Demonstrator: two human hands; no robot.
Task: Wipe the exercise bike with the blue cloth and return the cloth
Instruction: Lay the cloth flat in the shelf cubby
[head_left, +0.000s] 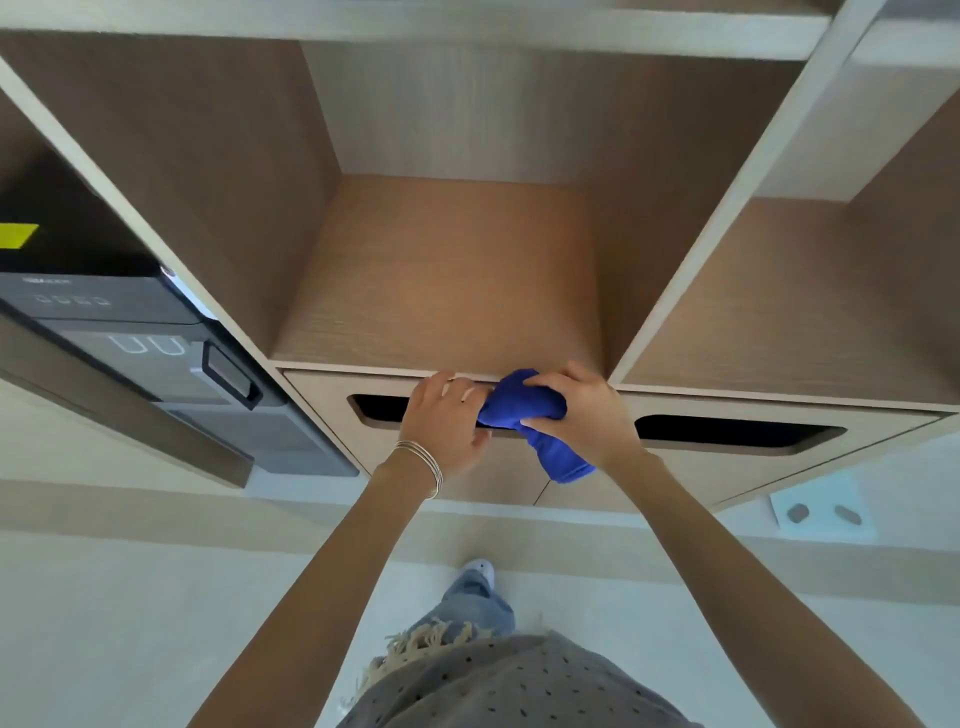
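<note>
Right hand (582, 415) is gripping the bunched blue cloth (535, 421) at the shelf's front edge (363, 367); the open cubby (441, 270) is lying at 12 o'clock. Left hand (447, 421), fingers curled, is touching the cloth from 9 o'clock.

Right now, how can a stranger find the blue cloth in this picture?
Find the wooden shelf unit with open compartments. Below the middle compartment is a drawer front with a dark slot. The blue cloth is bunched there in the right hand, the only bright blue thing.

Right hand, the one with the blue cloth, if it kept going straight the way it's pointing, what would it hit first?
Most likely the drawer front. The right hand points left and forward, pressing the blue cloth at the dark handle slot, with the left hand alongside. Depth is hard to judge here.
</note>
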